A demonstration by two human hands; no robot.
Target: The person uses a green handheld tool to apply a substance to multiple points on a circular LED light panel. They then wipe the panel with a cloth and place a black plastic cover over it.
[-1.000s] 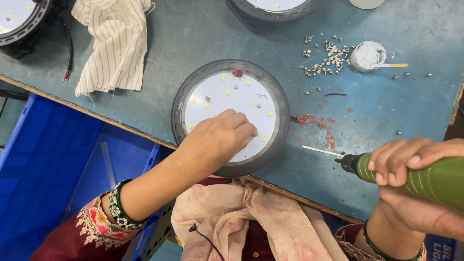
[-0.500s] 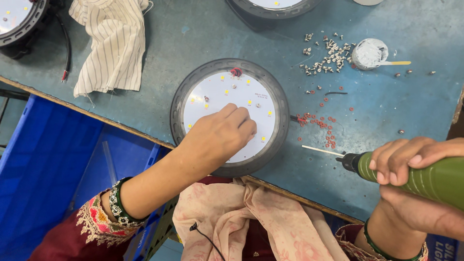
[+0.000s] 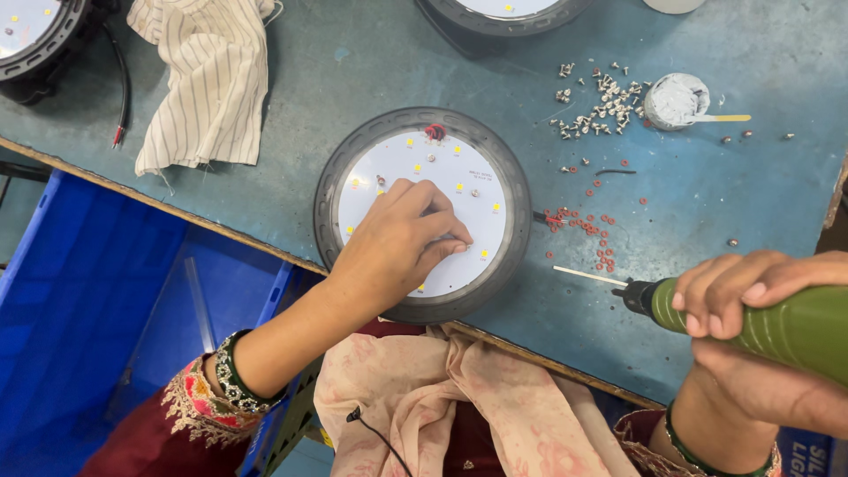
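Round lamp housing [image 3: 422,212] lies flat on the blue-green worktop [image 3: 371,62], near its front edge; white LED board [image 3: 477,190] faces up inside the dark rim. Left hand [image 3: 397,243] rests on the board, fingertips [image 3: 455,247] pressed together, pinching something too small to identify. Right hand [image 3: 760,309], at the right edge, has its grip wrapped tight around a green electric screwdriver [image 3: 751,318]; the bit points left, above the worktop, clear of the housing. Loose silver screws [image 3: 596,102] and red washers [image 3: 587,234] lie scattered right of the housing. Striped cloth [image 3: 208,79] at upper left.
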